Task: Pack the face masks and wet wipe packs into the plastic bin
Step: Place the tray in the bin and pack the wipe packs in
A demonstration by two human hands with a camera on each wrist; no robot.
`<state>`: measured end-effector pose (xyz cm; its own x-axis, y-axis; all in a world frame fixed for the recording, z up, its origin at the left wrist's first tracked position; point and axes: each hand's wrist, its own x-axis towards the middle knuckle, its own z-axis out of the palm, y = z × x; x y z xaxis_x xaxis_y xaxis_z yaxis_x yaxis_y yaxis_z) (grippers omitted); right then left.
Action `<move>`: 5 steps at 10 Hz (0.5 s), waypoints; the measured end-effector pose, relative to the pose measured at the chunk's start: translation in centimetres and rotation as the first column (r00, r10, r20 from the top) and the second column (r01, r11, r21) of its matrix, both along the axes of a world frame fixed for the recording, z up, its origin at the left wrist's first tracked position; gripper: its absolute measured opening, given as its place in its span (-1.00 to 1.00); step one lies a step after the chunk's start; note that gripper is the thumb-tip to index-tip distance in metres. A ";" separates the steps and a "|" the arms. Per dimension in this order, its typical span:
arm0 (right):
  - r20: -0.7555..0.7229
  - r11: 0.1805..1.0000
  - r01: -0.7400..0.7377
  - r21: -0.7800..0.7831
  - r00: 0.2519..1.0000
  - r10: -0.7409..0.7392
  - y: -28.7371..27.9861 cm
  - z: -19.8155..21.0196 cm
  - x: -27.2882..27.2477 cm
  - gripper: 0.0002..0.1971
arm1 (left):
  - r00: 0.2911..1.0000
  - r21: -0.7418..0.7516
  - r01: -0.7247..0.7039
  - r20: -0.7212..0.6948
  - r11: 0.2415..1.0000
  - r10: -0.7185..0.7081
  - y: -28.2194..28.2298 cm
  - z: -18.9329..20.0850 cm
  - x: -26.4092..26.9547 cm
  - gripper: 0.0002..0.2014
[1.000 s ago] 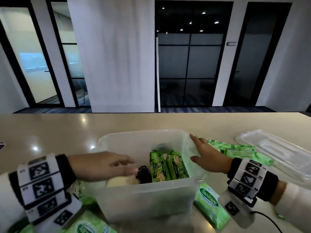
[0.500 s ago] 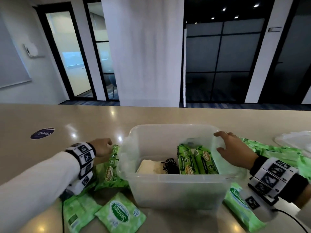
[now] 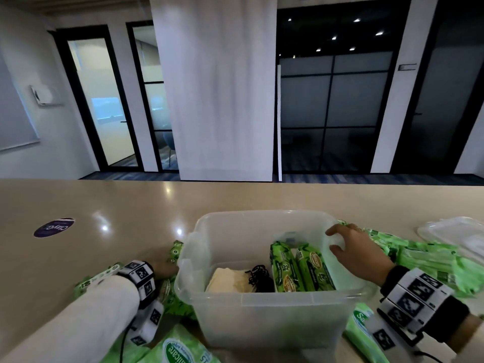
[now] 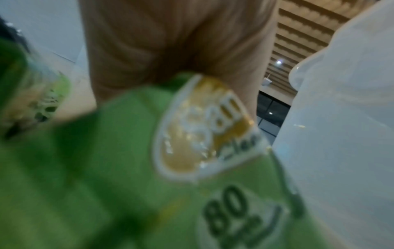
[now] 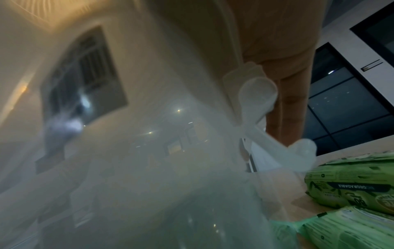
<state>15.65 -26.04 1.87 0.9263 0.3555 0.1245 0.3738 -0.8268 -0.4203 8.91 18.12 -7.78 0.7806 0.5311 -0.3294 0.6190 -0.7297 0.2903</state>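
A clear plastic bin [image 3: 262,214] stands mid-table. Inside it, two green wet wipe packs [image 3: 301,268] stand on edge at the right, beside a cream stack of face masks [image 3: 226,280] with black ear loops [image 3: 259,280]. My right hand [image 3: 353,247] grips the bin's right rim, thumb inside and fingers [image 5: 287,104] outside the wall [image 5: 149,151]. My left hand [image 3: 165,268] is down left of the bin, partly hidden by its wall. In the left wrist view its palm [image 4: 170,42] lies on a green wet wipe pack [image 4: 127,151], fingers curled over the far end.
More green packs lie left of the bin [image 3: 180,307], in front of it [image 3: 178,349], at the front right [image 3: 361,328] and heaped to the right [image 3: 432,260]. The clear lid [image 3: 455,237] lies far right. A purple sticker [image 3: 53,227] is on the table at left.
My left hand has left the bin's opening and gone left and down onto a wipe pack beside the bin. The right hand has stayed on the rim. The head view has turned left.
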 end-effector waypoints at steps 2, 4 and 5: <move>-0.007 1.000 0.012 -0.002 1.000 -0.012 -0.1 0.0 0.0 -0.64 | 0.998 -0.023 0.028 0.062 0.999 -0.027 -0.5 0.6 0.2 -0.61; -0.022 1.000 -0.002 0.015 1.000 0.002 -0.2 0.4 -0.3 -0.65 | 0.996 -0.096 0.048 0.085 0.994 -0.039 -0.2 2.7 0.1 -0.41; -0.024 1.000 -0.002 0.016 1.000 0.003 -0.4 0.4 -0.4 -0.65 | 0.989 -0.181 -0.023 0.137 0.983 0.049 0.8 4.3 0.0 -0.11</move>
